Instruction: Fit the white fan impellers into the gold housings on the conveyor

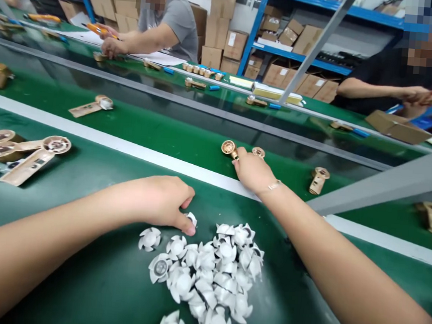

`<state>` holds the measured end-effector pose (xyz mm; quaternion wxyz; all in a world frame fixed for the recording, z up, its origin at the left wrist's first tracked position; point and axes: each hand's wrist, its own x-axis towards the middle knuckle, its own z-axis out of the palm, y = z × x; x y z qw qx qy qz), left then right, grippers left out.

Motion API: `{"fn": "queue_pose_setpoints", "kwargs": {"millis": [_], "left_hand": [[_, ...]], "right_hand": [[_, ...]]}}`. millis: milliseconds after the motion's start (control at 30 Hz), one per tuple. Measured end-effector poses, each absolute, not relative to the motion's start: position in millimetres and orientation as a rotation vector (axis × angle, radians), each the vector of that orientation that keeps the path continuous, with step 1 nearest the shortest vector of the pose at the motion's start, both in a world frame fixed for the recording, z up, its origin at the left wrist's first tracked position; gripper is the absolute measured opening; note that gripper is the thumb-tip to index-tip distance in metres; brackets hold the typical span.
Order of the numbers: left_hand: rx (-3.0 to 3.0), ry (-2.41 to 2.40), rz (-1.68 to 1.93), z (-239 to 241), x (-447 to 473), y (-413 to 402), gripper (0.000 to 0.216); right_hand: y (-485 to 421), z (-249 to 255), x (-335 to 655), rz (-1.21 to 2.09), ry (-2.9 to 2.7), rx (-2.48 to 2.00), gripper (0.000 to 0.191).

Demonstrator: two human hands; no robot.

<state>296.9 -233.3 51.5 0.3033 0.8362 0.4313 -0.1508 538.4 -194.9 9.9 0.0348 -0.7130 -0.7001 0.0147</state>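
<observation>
My left hand (164, 200) is over the green work surface, its thumb and fingers curled around a small white fan impeller (192, 220). Just below and to the right lies a heap of white fan impellers (207, 276), with a few loose ones at its edge. My right hand (254, 171) reaches across the white strip to the green belt. Its fingers grip a gold handheld-fan housing (228, 147), whose round head points left. Another gold housing (258, 152) shows just behind that hand, partly hidden by it.
Several gold housings (54, 145) lie at the left on the near surface. More are on the belt, including one housing (318, 180) at right. A grey metal post (386, 188) slants beside my right arm. Two people work across the line, one holding an orange tool (97, 29).
</observation>
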Motion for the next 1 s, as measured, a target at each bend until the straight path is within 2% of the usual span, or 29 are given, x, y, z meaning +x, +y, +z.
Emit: {"fn": "queue_pose_setpoints", "kwargs": {"millis": [100, 233, 433, 567, 733, 900, 1000], "left_hand": [[2.232, 1.138, -0.365, 45.3, 304.5, -234.5, 0.041], [2.285, 1.13, -0.208, 36.7, 307.5, -225.7, 0.034], [2.301, 1.083, -0.082, 23.3, 310.5, -216.6, 0.045], [2.28, 1.079, -0.006, 22.3, 312.4, -218.0, 0.037], [2.265, 1.025, 0.148, 26.6, 313.0, -221.8, 0.027], [2.135, 0.995, 0.352, 29.9, 320.9, -237.4, 0.027], [1.948, 0.9, 0.461, 34.3, 326.4, -254.4, 0.027]], "right_hand": [[-208.3, 12.3, 554.6, -0.041, -2.209, -2.113, 0.029], [-285.1, 21.3, 594.8, -0.031, -2.201, -2.024, 0.028], [-401.3, -8.6, 625.4, 0.087, -2.16, -1.888, 0.018], [-414.5, -23.5, 623.1, -0.037, -2.297, -1.749, 0.017], [-398.9, -17.0, 625.1, -0.251, -2.563, -1.573, 0.021], [-373.9, 15.2, 590.2, 0.169, -2.302, -1.629, 0.012], [-359.2, 35.6, 550.8, 0.337, -2.097, -1.502, 0.012]]}}
